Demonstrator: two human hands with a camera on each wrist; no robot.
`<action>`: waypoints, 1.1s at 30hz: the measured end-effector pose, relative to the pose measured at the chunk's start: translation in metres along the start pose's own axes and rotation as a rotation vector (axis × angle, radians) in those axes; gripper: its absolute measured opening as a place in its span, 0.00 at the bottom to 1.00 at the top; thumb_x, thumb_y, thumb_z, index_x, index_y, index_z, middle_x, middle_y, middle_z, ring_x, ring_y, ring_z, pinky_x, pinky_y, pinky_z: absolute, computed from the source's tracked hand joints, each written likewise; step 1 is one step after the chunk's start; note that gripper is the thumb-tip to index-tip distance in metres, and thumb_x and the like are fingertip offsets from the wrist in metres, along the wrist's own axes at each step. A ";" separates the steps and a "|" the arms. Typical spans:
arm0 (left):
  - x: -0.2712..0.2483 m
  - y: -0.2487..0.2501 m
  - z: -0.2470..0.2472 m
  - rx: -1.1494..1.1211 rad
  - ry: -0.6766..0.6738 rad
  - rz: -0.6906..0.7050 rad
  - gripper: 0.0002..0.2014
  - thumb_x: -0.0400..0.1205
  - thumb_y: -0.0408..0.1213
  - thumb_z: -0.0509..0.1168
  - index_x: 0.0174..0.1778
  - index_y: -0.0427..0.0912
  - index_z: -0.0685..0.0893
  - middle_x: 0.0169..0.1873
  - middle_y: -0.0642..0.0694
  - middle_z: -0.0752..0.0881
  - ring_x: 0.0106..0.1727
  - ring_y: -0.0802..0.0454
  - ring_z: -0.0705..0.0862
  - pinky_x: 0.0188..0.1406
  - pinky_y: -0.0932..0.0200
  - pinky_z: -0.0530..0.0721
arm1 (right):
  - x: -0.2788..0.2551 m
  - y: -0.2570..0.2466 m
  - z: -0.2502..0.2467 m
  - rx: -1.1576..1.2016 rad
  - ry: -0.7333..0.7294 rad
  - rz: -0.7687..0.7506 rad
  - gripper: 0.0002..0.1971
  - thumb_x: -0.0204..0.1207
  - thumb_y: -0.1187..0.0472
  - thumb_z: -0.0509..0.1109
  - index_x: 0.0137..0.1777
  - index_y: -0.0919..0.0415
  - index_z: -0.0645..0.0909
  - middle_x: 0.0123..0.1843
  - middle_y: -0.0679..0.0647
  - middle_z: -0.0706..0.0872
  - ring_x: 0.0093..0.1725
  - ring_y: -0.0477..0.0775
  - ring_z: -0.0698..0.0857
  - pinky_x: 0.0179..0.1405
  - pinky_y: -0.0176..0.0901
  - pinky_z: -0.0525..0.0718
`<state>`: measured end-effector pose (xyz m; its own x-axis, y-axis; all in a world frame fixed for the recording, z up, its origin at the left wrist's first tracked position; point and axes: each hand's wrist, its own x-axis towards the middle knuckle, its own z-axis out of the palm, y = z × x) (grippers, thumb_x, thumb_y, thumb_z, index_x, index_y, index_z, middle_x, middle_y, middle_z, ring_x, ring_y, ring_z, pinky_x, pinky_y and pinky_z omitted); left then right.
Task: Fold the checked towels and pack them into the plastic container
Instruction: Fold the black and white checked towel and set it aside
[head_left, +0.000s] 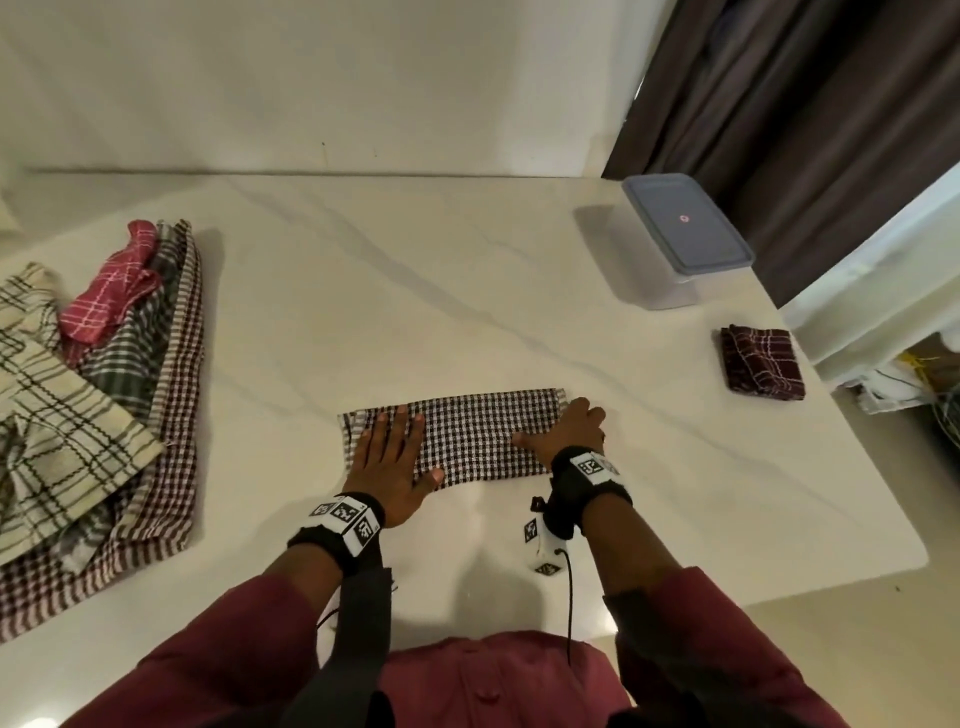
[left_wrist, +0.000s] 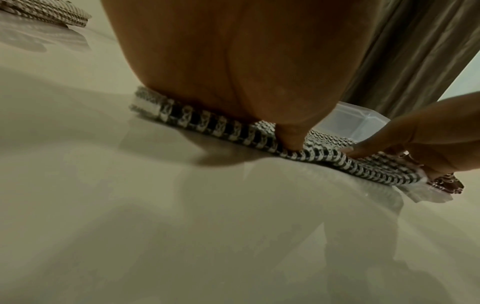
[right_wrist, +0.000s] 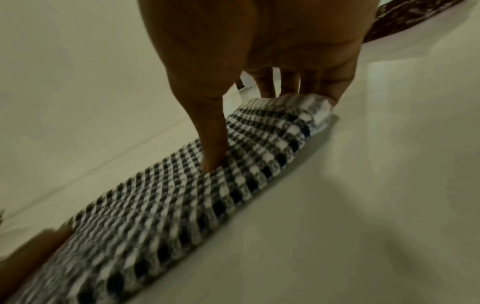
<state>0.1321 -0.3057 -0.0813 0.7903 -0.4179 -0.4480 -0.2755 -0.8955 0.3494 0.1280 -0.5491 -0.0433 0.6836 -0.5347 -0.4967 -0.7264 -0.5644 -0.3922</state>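
A black-and-white checked towel (head_left: 472, 434), folded into a long strip, lies on the white table in front of me. My left hand (head_left: 395, 452) lies flat on its left end with straight fingers pressing down. My right hand (head_left: 574, 428) holds the right end; in the right wrist view the thumb (right_wrist: 213, 148) presses on top of the towel (right_wrist: 182, 195) while the fingers curl round its end edge. The plastic container (head_left: 685, 234) stands at the far right with its grey lid on. A folded dark red checked towel (head_left: 761, 364) lies near it.
A loose pile of several checked towels (head_left: 104, 364) covers the table's left side. A dark curtain (head_left: 805, 104) hangs behind the container. The table's right edge (head_left: 857, 441) runs close to the folded red towel. Bare tabletop lies between the strip and the container.
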 end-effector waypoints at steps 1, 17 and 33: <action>-0.001 0.001 -0.001 -0.005 0.002 0.002 0.57 0.52 0.79 0.12 0.74 0.46 0.24 0.74 0.50 0.24 0.81 0.46 0.28 0.78 0.47 0.28 | 0.000 -0.002 -0.005 0.073 -0.035 0.050 0.58 0.59 0.47 0.85 0.81 0.64 0.52 0.78 0.64 0.63 0.75 0.68 0.69 0.71 0.58 0.75; -0.008 0.013 0.005 -0.036 0.190 -0.059 0.45 0.72 0.67 0.39 0.84 0.48 0.43 0.83 0.43 0.40 0.83 0.42 0.35 0.78 0.46 0.29 | -0.063 -0.064 0.033 -0.144 0.054 -0.558 0.28 0.72 0.60 0.65 0.74 0.49 0.68 0.68 0.50 0.81 0.65 0.58 0.81 0.60 0.50 0.80; -0.021 0.004 -0.031 -0.434 0.318 -0.555 0.56 0.68 0.46 0.78 0.82 0.43 0.45 0.77 0.38 0.57 0.75 0.36 0.64 0.69 0.39 0.71 | -0.039 -0.037 0.060 -0.133 -0.197 -0.718 0.25 0.80 0.52 0.65 0.77 0.50 0.70 0.67 0.54 0.77 0.63 0.57 0.79 0.59 0.49 0.80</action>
<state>0.1314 -0.2955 -0.0445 0.8871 0.1980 -0.4170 0.3949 -0.7934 0.4633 0.1240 -0.4695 -0.0561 0.9514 0.1081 -0.2882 -0.0839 -0.8098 -0.5807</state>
